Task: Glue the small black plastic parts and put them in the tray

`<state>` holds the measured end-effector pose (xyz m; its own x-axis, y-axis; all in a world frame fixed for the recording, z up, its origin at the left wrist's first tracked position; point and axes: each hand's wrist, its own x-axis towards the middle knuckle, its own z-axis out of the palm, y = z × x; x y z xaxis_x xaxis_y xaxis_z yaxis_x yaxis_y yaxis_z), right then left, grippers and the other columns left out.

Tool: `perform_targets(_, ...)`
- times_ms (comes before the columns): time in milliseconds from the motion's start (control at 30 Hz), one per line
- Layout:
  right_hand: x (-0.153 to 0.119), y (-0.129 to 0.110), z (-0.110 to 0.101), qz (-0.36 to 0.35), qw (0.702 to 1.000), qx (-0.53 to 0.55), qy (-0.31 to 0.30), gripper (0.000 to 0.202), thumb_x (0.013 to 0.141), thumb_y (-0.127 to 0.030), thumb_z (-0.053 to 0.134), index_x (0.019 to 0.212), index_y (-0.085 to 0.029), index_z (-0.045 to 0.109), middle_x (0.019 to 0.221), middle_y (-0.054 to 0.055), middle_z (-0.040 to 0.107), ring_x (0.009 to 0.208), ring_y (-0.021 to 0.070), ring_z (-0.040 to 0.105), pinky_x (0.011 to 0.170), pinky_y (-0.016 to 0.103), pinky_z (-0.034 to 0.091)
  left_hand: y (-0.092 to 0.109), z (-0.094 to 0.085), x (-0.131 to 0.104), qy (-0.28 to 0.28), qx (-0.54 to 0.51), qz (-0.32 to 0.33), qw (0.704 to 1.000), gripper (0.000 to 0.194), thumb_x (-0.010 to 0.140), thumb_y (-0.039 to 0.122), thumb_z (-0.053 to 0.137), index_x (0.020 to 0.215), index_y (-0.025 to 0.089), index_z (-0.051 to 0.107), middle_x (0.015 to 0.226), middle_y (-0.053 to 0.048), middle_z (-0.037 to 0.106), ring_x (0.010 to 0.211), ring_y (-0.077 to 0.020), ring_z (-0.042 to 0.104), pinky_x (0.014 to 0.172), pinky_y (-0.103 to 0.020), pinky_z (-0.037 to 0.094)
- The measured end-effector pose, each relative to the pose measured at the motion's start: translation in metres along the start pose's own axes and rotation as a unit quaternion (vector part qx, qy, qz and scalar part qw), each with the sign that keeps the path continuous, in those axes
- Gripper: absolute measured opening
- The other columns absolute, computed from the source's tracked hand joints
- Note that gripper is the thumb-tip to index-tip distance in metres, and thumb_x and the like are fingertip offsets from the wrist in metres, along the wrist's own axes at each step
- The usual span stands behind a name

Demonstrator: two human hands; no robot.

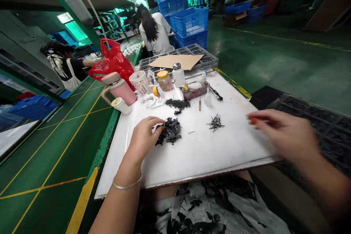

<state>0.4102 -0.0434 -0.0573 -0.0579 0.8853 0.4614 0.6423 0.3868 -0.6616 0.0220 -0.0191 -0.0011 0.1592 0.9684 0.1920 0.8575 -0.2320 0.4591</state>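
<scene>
Head view: our left hand (pixel 144 135) is at the left edge of a pile of black parts (pixel 172 131) on the white tabletop (pixel 236 146), thumb and index finger nearly together; we cannot tell whether the fingers grip a piece. Our right hand (pixel 290 135), blurred, is over the right edge, fingers bunched, hold unclear. Between hands: loose black pins (pixel 215 122). Beyond the pile: small dark pieces (pixel 178 104).

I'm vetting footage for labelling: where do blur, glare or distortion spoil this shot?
Head view: the right hand is smeared, seemingly by motion, while the left hand looks crisper; head view: a window is partly washed out, and the green floor carries pale glare; head view: edges look stretched, as through a wide lens.
</scene>
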Motion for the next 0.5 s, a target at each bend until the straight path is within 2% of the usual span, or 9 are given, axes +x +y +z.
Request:
perform_targets(33,0.02,-0.03,0.023,-0.01,0.999,0.008,-0.034,0.017,0.087,-0.027,0.056,0.097,-0.026,0.07,0.091,0.005,0.072,0.08,0.0214,0.067,0.066,0.031,0.052,0.002,0.001,0.007,-0.011,0.037,0.006,0.999,0.022,0.086,0.024,0.056,0.102,0.026,0.07,0.111,-0.002,0.067,0.099,-0.0215,0.062,0.086,-0.033,0.051)
perform_targets(100,0.055,-0.075,0.068,-0.052,0.988,0.032,-0.144,0.016,0.084,-0.022,0.057,0.09,-0.021,0.071,0.09,0.004,0.073,0.078,0.0175,0.067,0.066,0.027,0.052,0.005,0.004,0.021,-0.038,0.104,0.005,0.994,0.025,0.086,0.021,0.054,0.104,0.026,0.07,0.113,-0.003,0.067,0.104,-0.0236,0.061,0.09,-0.035,0.049)
perform_targets(167,0.081,-0.1,0.107,-0.067,0.976,-0.025,-0.204,0.017,0.084,-0.019,0.056,0.092,-0.02,0.072,0.093,0.002,0.073,0.079,0.0152,0.067,0.07,0.026,0.05,0.006,0.008,0.037,-0.079,0.168,-0.024,0.982,0.027,0.086,0.023,0.053,0.107,0.024,0.07,0.109,-0.007,0.069,0.103,-0.0264,0.062,0.088,-0.037,0.048)
perform_targets(233,0.101,-0.109,0.137,-0.073,0.964,-0.133,-0.218,0.021,0.085,-0.019,0.055,0.099,-0.022,0.071,0.101,0.003,0.073,0.088,0.0174,0.066,0.074,0.026,0.047,0.006,0.013,0.052,-0.1,0.19,-0.048,0.976,0.025,0.084,0.029,0.057,0.102,0.021,0.072,0.098,-0.011,0.071,0.095,-0.03,0.064,0.082,-0.04,0.05)
perform_targets(300,0.115,-0.11,0.157,-0.073,0.953,-0.192,-0.22,0.025,0.083,-0.015,0.055,0.102,-0.021,0.071,0.106,0.006,0.071,0.095,0.0216,0.065,0.074,0.028,0.045,0.004,0.018,0.062,-0.108,0.192,-0.062,0.973,0.026,0.08,0.037,0.062,0.095,0.018,0.073,0.091,-0.015,0.071,0.09,-0.0329,0.065,0.077,-0.041,0.05)
perform_targets(400,0.126,-0.107,0.171,-0.085,0.94,-0.228,-0.238,0.023,0.078,-0.01,0.058,0.095,-0.018,0.071,0.101,0.01,0.071,0.093,0.0246,0.065,0.07,0.028,0.043,0.004,0.023,0.072,-0.121,0.174,-0.064,0.975,0.025,0.074,0.039,0.068,0.089,0.02,0.074,0.088,-0.014,0.071,0.085,-0.0316,0.065,0.073,-0.038,0.049)
perform_targets(500,0.127,-0.106,0.173,-0.112,0.931,-0.244,-0.247,0.019,0.08,-0.011,0.057,0.093,-0.017,0.07,0.098,0.011,0.07,0.093,0.0249,0.064,0.069,0.028,0.043,0.005,0.025,0.076,-0.135,0.131,-0.052,0.981,0.021,0.07,0.034,0.071,0.087,0.023,0.074,0.086,-0.009,0.072,0.08,-0.0252,0.065,0.068,-0.032,0.047)
